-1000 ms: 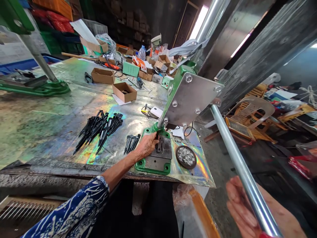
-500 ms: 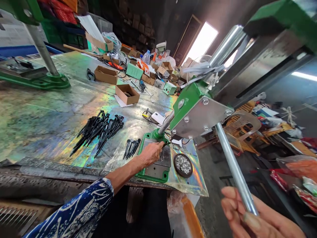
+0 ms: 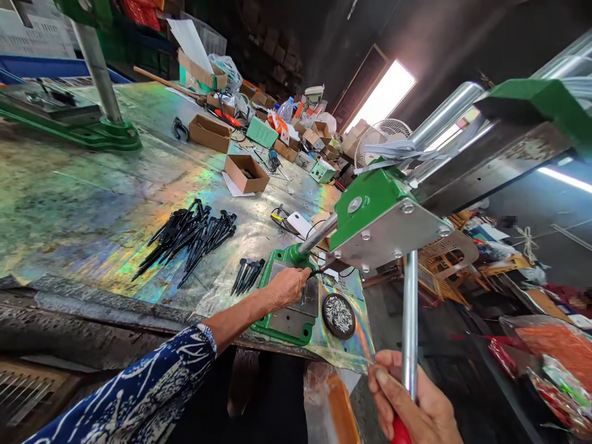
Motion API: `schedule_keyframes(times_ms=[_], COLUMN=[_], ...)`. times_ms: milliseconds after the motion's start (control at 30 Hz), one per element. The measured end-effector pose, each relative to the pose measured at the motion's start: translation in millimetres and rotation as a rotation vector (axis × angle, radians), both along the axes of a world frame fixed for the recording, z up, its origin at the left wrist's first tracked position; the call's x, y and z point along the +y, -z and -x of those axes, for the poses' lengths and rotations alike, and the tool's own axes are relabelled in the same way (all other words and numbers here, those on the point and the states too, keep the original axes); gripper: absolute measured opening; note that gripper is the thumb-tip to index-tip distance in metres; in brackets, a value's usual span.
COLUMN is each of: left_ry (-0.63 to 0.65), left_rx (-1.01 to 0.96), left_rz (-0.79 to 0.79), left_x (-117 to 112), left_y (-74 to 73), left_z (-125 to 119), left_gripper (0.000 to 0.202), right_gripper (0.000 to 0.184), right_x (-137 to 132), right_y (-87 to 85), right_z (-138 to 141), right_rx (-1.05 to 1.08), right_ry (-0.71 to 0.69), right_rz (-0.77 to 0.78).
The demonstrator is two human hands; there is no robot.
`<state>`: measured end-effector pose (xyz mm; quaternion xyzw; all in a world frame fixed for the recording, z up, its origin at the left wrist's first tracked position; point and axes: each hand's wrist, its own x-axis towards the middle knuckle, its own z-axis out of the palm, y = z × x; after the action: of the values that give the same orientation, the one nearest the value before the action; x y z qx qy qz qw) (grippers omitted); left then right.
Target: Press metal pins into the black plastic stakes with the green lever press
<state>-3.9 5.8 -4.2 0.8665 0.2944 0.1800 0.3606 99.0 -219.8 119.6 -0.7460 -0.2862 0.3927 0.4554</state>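
Note:
My left hand (image 3: 290,287) is over the base plate of a green hand press (image 3: 282,330), fingers pinched on a thin black plastic stake, mostly hidden, its end jutting out under the press head (image 3: 377,231). My right hand (image 3: 416,401) is closed around the lower part of the steel lever (image 3: 410,320), with the thumb across it and a red grip (image 3: 400,431) showing below. Its thumb and index fingertips meet; I cannot make out whether anything small is between them. Right of the base sits a round dark dish (image 3: 339,316) of small silvery pins.
Left of the press lie a small row of black stakes (image 3: 247,275) and a larger pile (image 3: 185,237). Open cardboard boxes (image 3: 246,174) and green device boxes (image 3: 261,132) clutter the back. A second green press (image 3: 115,137) stands far left.
The lever now hangs steeper and further left in view, with my right hand moved left along with it. My left hand stays at the base with the stake. The camera view has shifted slightly.

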Motion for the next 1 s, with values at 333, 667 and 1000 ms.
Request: schedule_keyframes(times_ms=[333, 667, 1000], left_ry=[0.068, 0.05, 0.043], left_rx=[0.134, 0.205, 0.237], left_rz=[-0.082, -0.051, -0.078], left_x=[-1.4, -8.0, -4.4], left_y=[-7.7, -21.8, -8.7], left_z=[0.6, 4.0, 0.6], left_gripper=[0.033, 0.037, 0.031], right_gripper=[0.038, 0.043, 0.051], right_x=[18.0, 17.4, 35.6], right_y=[40.9, 49.5, 72.6], right_z=[-0.3, -13.6, -1.0], right_rx=[0.014, -0.026, -0.038], right_ry=[0.116, 0.129, 0.268], right_rz=[-0.117, -0.037, -0.257])
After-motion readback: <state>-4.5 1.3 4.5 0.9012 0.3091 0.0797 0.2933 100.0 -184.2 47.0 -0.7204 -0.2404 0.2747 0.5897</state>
